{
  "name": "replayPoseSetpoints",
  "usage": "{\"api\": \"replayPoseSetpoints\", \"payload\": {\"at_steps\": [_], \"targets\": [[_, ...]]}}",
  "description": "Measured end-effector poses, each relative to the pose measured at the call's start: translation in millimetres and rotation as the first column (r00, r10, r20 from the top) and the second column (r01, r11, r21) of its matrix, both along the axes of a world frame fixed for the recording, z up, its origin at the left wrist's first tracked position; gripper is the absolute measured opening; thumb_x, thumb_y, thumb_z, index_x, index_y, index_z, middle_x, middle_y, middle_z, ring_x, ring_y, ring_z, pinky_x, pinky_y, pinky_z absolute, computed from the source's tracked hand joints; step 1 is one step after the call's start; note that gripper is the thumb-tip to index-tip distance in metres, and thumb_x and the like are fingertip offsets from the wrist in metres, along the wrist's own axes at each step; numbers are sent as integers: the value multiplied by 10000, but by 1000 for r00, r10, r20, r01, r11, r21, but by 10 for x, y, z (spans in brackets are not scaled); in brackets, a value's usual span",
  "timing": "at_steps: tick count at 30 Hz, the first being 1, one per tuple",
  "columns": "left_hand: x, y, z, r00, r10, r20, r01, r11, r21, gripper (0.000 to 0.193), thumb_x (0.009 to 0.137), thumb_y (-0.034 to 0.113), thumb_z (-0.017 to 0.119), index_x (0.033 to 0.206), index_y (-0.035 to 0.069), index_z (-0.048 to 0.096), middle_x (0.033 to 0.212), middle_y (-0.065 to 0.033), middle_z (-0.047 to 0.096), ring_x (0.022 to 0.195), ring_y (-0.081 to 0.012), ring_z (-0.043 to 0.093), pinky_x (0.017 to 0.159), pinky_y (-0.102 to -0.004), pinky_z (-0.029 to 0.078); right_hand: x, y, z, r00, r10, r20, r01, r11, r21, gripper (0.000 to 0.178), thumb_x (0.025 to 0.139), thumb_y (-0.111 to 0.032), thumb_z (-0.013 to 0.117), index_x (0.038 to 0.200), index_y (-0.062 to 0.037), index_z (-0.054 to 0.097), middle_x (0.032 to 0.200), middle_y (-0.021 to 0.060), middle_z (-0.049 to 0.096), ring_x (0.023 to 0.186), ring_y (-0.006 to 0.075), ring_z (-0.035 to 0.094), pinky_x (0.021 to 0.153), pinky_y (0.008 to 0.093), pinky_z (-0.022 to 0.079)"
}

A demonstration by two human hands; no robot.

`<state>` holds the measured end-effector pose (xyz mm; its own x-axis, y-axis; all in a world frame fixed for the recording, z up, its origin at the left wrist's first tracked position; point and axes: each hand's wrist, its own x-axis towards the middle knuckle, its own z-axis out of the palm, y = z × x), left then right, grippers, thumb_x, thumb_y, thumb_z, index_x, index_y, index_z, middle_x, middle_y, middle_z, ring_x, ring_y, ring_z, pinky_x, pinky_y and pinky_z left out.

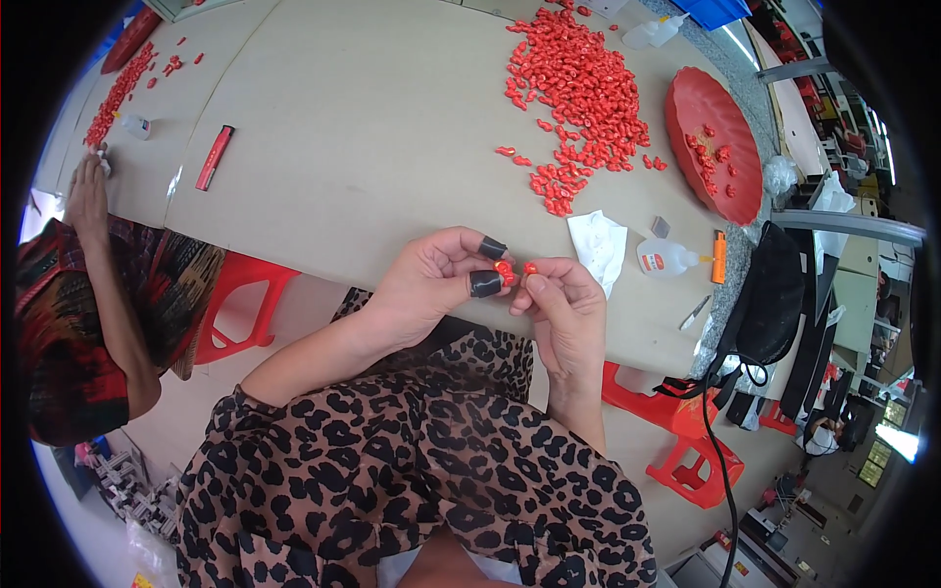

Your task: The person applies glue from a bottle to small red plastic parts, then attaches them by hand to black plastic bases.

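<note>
My left hand (420, 284) is closed in a pinch, with black tape round the thumb and a fingertip. Between those taped tips sits a small glossy red piece (505, 269). My right hand (566, 306), bare of tape, pinches another small red piece (530, 268) just to the right of the first. Whether the two pieces touch is too small to tell. Both hands are above the table's near edge. Beyond them lies a big heap of red peanut-shaped pieces (578, 83). A white tissue (598, 250) rests close by my right hand.
Right of the tissue lie a squeeze bottle (662, 258), an orange cutter (719, 257) and tweezers (695, 312). A red fluted tray (742, 176) holds a few pieces. A co-worker's hand (88, 196) is at far left, near a red box cutter (216, 157). Red stools (245, 304) stand below.
</note>
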<state>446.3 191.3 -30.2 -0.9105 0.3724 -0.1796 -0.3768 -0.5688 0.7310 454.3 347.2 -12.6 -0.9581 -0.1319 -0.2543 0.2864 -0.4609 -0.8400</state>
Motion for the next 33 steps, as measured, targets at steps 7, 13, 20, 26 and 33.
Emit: {"api": "replayPoseSetpoints", "payload": {"at_steps": [7,13,20,26,33], "targets": [[-1,-10,-12,998,-23,-51,18,995,-97,165,780,-42,485,942,-22,506,862,-69,582,819,-108,558,750,-216,439,19,27,-1,999,0,32,2,997,-72,74,776,-9,534,831,41,530,727,105,575,562,130,545,532,228,470],[5,-1,-17,997,-1,-80,-8,993,-117,156,783,-43,481,935,-21,505,863,-66,578,817,-100,554,746,-212,438,53,12,-11,999,-26,-32,28,998,60,77,782,-26,536,829,34,526,699,78,557,558,110,534,527,218,464],[41,28,-63,990,10,-141,-31,988,-151,154,780,-58,472,929,-26,495,863,-65,574,830,-100,551,748,-211,438,97,-22,-7,991,0,-137,36,965,260,87,783,-23,538,852,28,521,744,55,550,606,89,535,551,193,453],[57,38,-28,989,30,-145,-51,989,-142,167,776,-81,451,931,-32,487,876,-71,565,853,-107,545,757,-211,436,114,-15,-12,990,-1,-140,41,958,284,89,781,-21,541,849,33,520,756,56,541,606,90,534,553,194,451],[47,38,-25,988,18,-152,-41,988,-149,170,769,-94,438,922,-36,485,877,-71,563,851,-107,545,755,-207,436,100,-17,-25,990,-1,-143,40,962,270,83,780,-18,542,843,33,520,757,57,541,611,93,534,553,194,446]]}}
